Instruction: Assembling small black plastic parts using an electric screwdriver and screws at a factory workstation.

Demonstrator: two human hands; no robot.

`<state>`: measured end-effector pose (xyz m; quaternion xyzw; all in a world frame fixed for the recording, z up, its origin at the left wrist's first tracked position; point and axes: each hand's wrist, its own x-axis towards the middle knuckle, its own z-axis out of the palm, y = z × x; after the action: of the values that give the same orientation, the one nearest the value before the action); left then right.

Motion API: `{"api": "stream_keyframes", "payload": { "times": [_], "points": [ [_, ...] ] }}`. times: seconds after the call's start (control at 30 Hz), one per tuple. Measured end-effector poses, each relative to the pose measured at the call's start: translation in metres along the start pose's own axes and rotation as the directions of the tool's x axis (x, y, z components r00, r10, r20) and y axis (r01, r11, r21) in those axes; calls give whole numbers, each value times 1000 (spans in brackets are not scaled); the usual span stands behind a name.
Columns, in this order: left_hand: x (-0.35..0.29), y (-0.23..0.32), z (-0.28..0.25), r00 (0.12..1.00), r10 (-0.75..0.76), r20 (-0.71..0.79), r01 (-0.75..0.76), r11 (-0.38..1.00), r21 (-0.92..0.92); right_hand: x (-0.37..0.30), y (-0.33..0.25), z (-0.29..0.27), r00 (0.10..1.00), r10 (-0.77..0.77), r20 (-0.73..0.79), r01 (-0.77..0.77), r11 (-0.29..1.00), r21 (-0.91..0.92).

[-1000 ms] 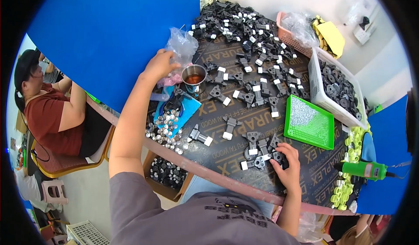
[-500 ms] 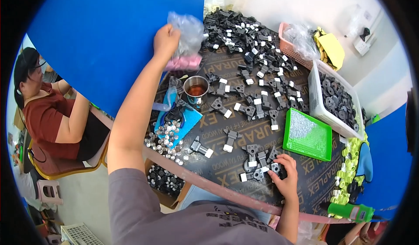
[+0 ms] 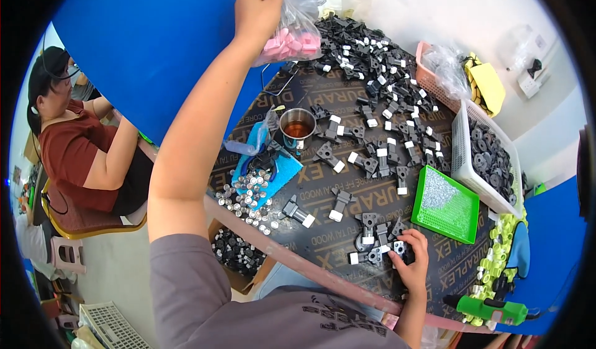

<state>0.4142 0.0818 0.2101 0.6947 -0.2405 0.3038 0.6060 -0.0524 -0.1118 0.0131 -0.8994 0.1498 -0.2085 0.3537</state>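
Bag: clear plastic point(image 3: 299, 15), with pink pieces point(image 3: 290, 43) in its bottom, hanging from the left hand beside the blue panel point(image 3: 167, 45), near the heap of black parts point(image 3: 354, 41).
Left hand point(image 3: 259, 10): closed, gripping the bag's top, arm stretched out.
Right hand point(image 3: 412, 257): low on the desk point(image 3: 323, 240), fingers curved at a small cluster of black-and-white parts point(image 3: 369, 228); cannot tell whether it grips one.
Cup: metal cup point(image 3: 298, 114), brown liquid inside, near the blue cloth point(image 3: 288, 174).
Tray: green tray point(image 3: 475, 222), just beside the white basket point(image 3: 461, 150).
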Motion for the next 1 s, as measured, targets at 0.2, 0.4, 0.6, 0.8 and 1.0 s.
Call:
{"api": "stream_keyframes", "payload": {
  "times": [0.2, 0.4, 0.6, 0.8, 1.0],
  "points": [
    [-18, -45, 4, 953, 282, -109, -275, 959, 76, -1, 5, 1, 1000, -1, -7, 1, 1000, 29],
    [-86, -105, 25, 887, 449, 111, -462, 860, 217, -11, 4, -6, 999, 47, -12, -47, 999, -7],
    [-109, -196, -31, 783, 288, 552, -539, 757, 369, -1, 19, 5, 996, -89, -13, 90, 994, 63],
    [-122, -83, -46, 900, 17, 435, -345, 638, 689, -7, 12, 1, 996, -75, -48, 81, 989, 122],
    [-240, 70, 30, 499, 149, 854, -273, 962, -8, -12, 11, -5, 966, -162, -203, 165, 986, 1]
  ]
}}
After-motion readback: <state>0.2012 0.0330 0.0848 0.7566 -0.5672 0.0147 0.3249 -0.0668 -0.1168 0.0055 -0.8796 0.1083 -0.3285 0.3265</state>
